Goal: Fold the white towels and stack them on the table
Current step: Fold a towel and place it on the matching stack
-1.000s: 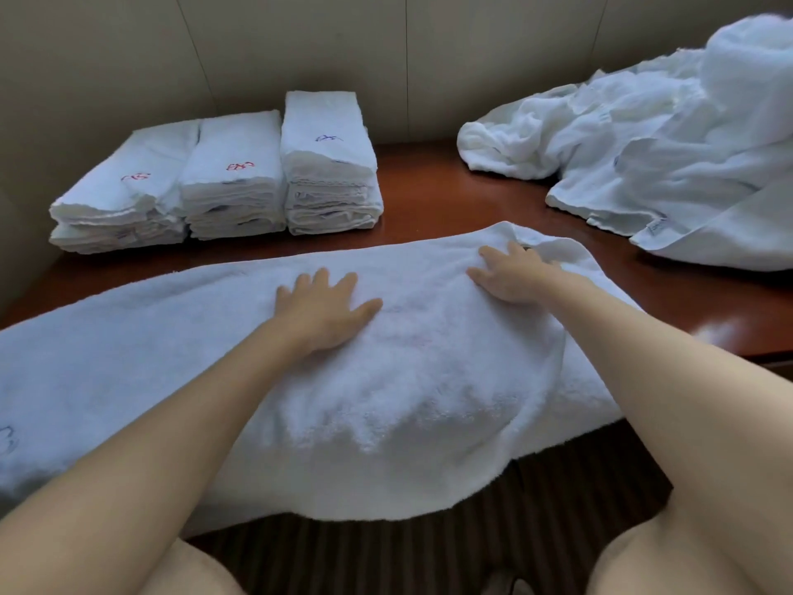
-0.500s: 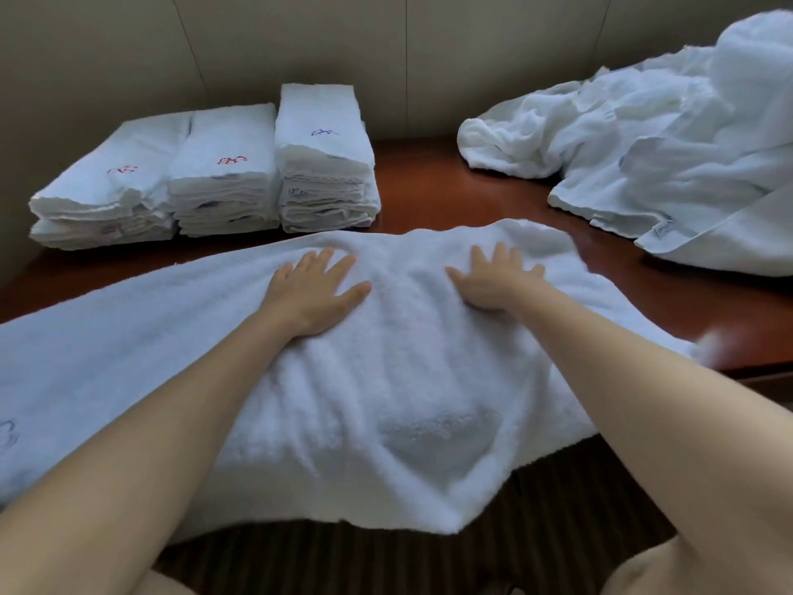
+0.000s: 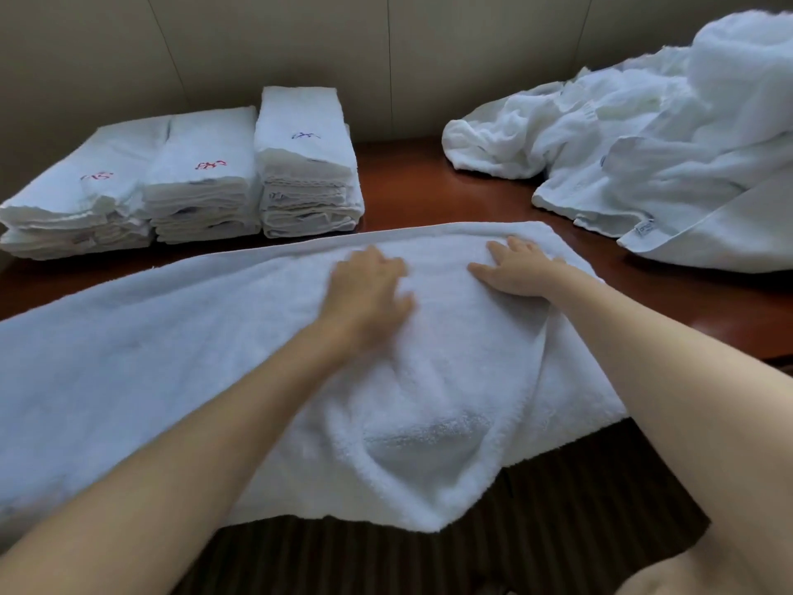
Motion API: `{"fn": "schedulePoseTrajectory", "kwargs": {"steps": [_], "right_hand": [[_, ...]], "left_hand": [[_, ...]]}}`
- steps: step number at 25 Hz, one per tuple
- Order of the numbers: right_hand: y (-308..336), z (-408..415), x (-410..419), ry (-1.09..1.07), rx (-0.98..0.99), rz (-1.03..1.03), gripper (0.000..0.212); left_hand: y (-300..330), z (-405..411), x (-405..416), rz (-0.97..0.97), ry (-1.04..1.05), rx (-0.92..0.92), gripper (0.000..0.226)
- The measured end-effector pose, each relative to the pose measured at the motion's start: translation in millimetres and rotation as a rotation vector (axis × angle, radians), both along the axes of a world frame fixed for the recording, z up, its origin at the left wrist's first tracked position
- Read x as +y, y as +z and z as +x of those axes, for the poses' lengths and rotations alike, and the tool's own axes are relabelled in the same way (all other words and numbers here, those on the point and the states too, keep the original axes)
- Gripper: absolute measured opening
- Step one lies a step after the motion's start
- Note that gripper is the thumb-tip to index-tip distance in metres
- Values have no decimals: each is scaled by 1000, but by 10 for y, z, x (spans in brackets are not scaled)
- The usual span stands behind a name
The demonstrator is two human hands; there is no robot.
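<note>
floor (image 3: pixel 429 560): dark striped surface just below the table's near edge, nearest the person.
spread towel (image 3: pixel 193 371): one white towel, laid flat along the near edge of the table (image 3: pixel 399 186); its near hem hangs over that edge, its left end runs out of frame, its far hem lies straight.
towel folds: soft ridges and a hollow in the overhanging part between the two forearms.
left hand (image 3: pixel 369 289): palm down on the spread towel near its far hem, fingers straight and together, pinching nothing; blurred.
right hand (image 3: pixel 515 268): palm down on the towel's far right corner, fingers straight and slightly spread, gripping nothing.
in the way: both forearms cross the towel's near half and hide part of it.
folded stacks (image 3: pixel 180 178): three, side by side at the far left corner of the table, touching each other, just beyond the spread towel.
left stack (image 3: pixel 73 204): lowest, red mark on top.
middle stack (image 3: pixel 201 182): red mark on top.
right stack (image 3: pixel 304 161): tallest, blue mark on top; towels per stack cannot be counted.
unfolded pile (image 3: pixel 643 143): crumpled white towels at the far right corner, number cannot tell, a small label showing at one hem.
bare table: reddish-brown wood between stacks and pile.
wall (image 3: pixel 386 49): beige panels behind the table.
containers: cannot tell of any.
</note>
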State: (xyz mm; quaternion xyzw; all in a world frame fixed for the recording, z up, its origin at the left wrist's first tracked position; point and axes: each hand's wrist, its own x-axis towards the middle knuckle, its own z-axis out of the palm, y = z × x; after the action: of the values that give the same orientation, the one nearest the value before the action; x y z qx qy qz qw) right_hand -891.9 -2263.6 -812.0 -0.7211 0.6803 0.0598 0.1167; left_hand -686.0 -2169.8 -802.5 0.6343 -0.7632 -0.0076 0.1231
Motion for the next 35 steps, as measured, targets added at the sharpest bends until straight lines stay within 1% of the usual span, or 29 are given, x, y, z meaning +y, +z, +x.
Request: {"fn": "schedulePoseTrajectory", "kwargs": {"steps": [1,2,3,5,6,7,8,9,10,11,12,13,14,15,17,21,22,23,24,26,27,28,29,30,31,32,33,34,35], "right_hand": [[4,-13,-21,16,3,-1,74],[14,-38,-30,35,9,4,74],[28,-63,-28,51,10,17,73],[51,-101,-16,73,1,44,71],[74,-106,-5,84,-3,55,70],[94,-108,0,93,-9,60,69],[113,-113,4,97,-20,61,67],[118,-117,2,98,-30,58,66],[109,-125,2,93,-44,48,64],[85,-125,8,81,-62,31,63],[50,-116,29,64,-80,4,61],[4,-103,55,44,-96,-30,60],[-49,-88,83,23,-106,-67,59],[-96,-70,97,6,-105,-105,58],[-151,-58,71,-14,-90,-160,60],[-137,-80,-76,-18,-97,-148,61],[-121,-79,-90,-33,-103,-134,61],[-90,-55,-90,-61,-104,-124,59],[-53,-5,-73,-94,-91,-121,57],[51,251,-3,-91,-15,-191,49],[99,438,38,-41,-4,-255,45],[142,673,91,48,-38,-320,43],[176,927,169,166,-108,-358,42],[195,1231,277,300,-190,-356,41],[194,1535,396,432,-271,-323,40],[174,1835,521,557,-334,-273,39],[133,2128,649,675,-370,-222,38],[69,2383,764,773,-386,-178,37],[9,2627,869,845,-395,-160,34]], "left_hand": [[26,-320,77,28,-170,200,35],[38,-614,183,104,-330,337,31],[44,-850,302,158,-465,375,29],[26,-1091,436,199,-669,349,26],[25,-1120,451,259,-745,355,26],[27,-1093,440,326,-785,381,26],[32,-1043,409,375,-771,441,28],[19,-966,331,357,-704,501,32],[2,-871,206,272,-583,483,36],[-36,-740,49,137,-425,341,37],[-79,-572,-91,41,-242,127,38],[-121,-375,-188,39,-60,-59,43],[-158,-183,-243,122,81,-147,52],[-184,-12,-288,217,169,-151,61],[-225,202,-389,296,199,-119,69],[-223,280,-619,260,181,-140,70],[-204,242,-635,253,172,-123,69],[-176,218,-631,250,148,-57,66],[-144,213,-598,243,121,108,61],[-31,350,-452,185,118,594,36],[13,504,-362,112,158,674,25],[70,721,-256,49,225,600,24],[109,987,-137,19,313,412,25],[151,1296,32,35,415,207,24],[192,1604,225,88,512,46,23],[219,1903,425,158,602,-53,23],[223,2182,621,228,678,-103,25],[195,2391,802,288,732,-142,32],[139,2567,972,339,775,-163,46]]}}
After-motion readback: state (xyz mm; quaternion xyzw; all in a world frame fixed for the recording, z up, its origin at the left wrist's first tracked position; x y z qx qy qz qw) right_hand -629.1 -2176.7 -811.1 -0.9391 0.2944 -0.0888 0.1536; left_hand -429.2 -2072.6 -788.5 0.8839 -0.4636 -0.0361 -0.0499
